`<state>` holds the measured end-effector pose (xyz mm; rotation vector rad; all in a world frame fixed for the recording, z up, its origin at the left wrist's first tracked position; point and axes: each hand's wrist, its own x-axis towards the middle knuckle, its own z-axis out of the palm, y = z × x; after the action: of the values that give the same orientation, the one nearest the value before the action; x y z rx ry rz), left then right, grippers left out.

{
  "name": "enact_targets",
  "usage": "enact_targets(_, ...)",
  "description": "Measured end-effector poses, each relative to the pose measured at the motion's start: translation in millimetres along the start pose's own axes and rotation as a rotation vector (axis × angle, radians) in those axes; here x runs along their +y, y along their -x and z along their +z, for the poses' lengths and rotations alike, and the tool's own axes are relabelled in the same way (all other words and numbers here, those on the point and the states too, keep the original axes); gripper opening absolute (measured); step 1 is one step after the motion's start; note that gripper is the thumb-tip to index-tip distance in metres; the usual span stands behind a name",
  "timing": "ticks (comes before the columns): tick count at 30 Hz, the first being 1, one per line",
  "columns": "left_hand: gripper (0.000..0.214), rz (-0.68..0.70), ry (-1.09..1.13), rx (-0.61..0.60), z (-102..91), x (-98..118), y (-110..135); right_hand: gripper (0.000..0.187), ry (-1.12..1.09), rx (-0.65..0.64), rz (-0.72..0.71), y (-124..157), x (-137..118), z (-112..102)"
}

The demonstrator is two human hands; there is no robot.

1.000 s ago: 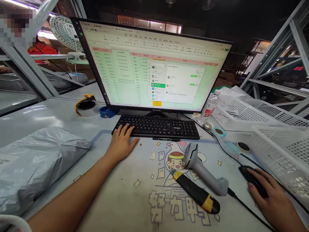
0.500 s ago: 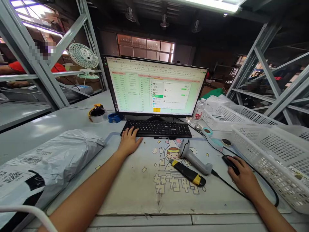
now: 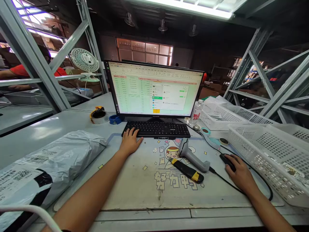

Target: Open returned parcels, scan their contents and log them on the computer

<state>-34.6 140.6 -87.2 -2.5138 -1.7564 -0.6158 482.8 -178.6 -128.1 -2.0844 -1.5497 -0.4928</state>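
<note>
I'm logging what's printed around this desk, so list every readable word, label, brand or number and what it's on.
"努力鸭": large lettering on the desk mat; smaller lettering above it is unclear.
"燃": red, on the bottle label; the rest is unclear.
Monitor: brand and on-screen text too small or blurred.
Keyboard: brand and key legends too small.
Parcel: label print and barcode digits too small.

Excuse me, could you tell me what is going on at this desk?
Someone has their left hand on the keyboard, at its left end, and their right hand over the mouse. The monitor shows a spreadsheet with a chat window over it. Between the hands, a scanner and a utility knife lie on the desk mat, untouched.
</note>
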Motion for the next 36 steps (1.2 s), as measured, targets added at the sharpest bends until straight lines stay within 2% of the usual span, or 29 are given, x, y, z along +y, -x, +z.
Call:
enact_targets(18,0.072,0.004,-0.004,0.018,3.4,-1.8,-1.6,0.048,0.004,-0.002,0.011,-0.7,-2.2,-1.9)
enact_targets(25,0.074,-0.004,0.002,-0.017,1.7,-1.8,-1.8,0.050,0.011,-0.014,0.048,0.3,-1.5,-3.0)
enact_targets(36,0.071,0.012,0.001,0.030,2.9,-2.9,-2.1,0.049,-0.009,0.002,0.017,0.1,2.8,0.4)
